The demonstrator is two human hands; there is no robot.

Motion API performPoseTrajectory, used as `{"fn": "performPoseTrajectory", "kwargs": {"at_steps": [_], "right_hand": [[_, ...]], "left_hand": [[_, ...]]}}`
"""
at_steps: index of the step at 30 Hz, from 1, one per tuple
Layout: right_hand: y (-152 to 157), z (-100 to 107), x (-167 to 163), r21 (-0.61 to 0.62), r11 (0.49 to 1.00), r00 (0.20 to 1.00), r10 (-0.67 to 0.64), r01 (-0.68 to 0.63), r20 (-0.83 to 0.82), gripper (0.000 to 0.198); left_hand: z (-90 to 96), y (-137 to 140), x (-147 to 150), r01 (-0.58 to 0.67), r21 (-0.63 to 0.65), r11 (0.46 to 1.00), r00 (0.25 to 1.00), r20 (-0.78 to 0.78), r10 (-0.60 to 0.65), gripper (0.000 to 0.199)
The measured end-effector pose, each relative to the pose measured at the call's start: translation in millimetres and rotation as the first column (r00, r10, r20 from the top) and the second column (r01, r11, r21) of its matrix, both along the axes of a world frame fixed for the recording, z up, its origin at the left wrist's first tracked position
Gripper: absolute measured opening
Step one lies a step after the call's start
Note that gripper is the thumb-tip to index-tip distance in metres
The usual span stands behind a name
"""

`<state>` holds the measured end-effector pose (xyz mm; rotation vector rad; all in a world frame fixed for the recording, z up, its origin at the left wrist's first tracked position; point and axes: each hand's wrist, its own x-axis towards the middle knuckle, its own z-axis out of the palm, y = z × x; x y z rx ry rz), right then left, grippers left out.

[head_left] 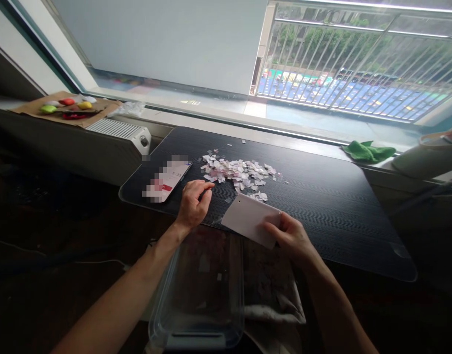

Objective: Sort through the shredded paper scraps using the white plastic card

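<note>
My right hand (294, 236) grips a flat white card (251, 219) by its right end, thumb on top. The card has a small dark hole near its upper left corner and is tilted over the table's front edge. Beyond it lies a loose heap of torn paper scraps (238, 172) on the dark table (321, 206). My left hand (194, 204) is near the heap's front left side, its fingers curled in; whatever they hold, if anything, is hidden. Below both hands sits a clear plastic bin (207, 295) with a few scraps inside.
A phone (170, 179) lies on the table left of the heap. At the back right rests a green cloth (369, 151) on the sill. A white radiator (122, 135) and a brown board (34, 108) with colourful items stand at the left.
</note>
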<state>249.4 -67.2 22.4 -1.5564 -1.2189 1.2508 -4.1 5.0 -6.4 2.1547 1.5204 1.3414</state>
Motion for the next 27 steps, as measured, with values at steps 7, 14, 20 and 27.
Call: {"fn": "performPoseTrajectory", "kwargs": {"at_steps": [7, 14, 20, 27], "right_hand": [[-1.4, 1.3, -3.3, 0.079, 0.997, 0.998, -0.004, -0.001, 0.065, 0.027], [21.5, 4.5, -7.4, 0.223, 0.969, 0.956, -0.159, 0.104, 0.245, 0.024], [12.8, 3.1, -9.7, 0.138, 0.99, 0.997, -0.047, 0.038, 0.065, 0.024], [15.4, -7.1, -19.7, 0.078, 0.997, 0.998, 0.023, -0.028, 0.064, 0.026]], "left_hand": [[-0.1, 0.4, -0.2, -0.001, 0.007, 1.0, 1.0, -0.001, 0.001, 0.026], [-1.4, 1.0, -0.5, -0.013, 0.016, 1.0, 1.0, 0.001, 0.013, 0.026], [-1.0, 0.8, 0.0, -0.002, 0.007, 1.0, 0.999, 0.034, 0.002, 0.027], [1.0, 0.3, 0.7, -0.011, -0.026, 1.0, 0.998, 0.063, 0.012, 0.028]]}}
